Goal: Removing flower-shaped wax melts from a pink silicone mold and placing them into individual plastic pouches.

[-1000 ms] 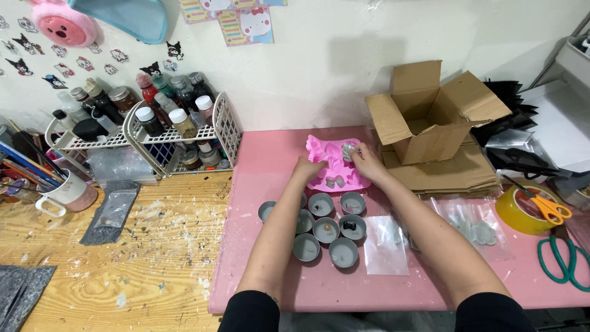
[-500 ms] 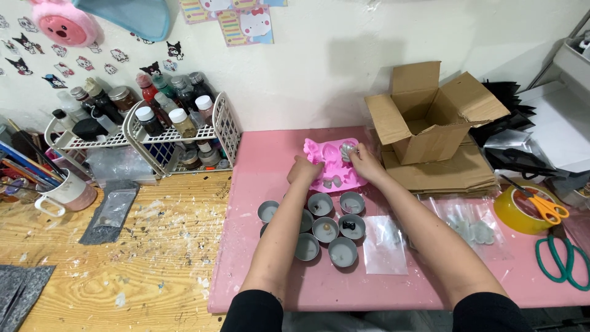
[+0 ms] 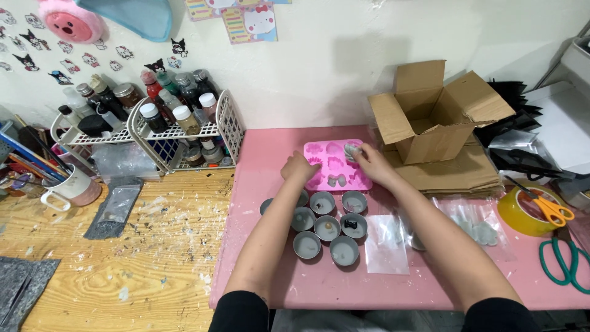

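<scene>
I see the pink mold (image 3: 335,165) lying flat on the pink table (image 3: 264,166), just behind the cluster of small grey cups (image 3: 326,224). My left hand (image 3: 299,167) rests curled against its left edge, while my right hand (image 3: 369,161) pinches what looks like a small grey cast piece (image 3: 351,149) at the mold's far right corner, beside the open cardboard box (image 3: 430,110).
</scene>
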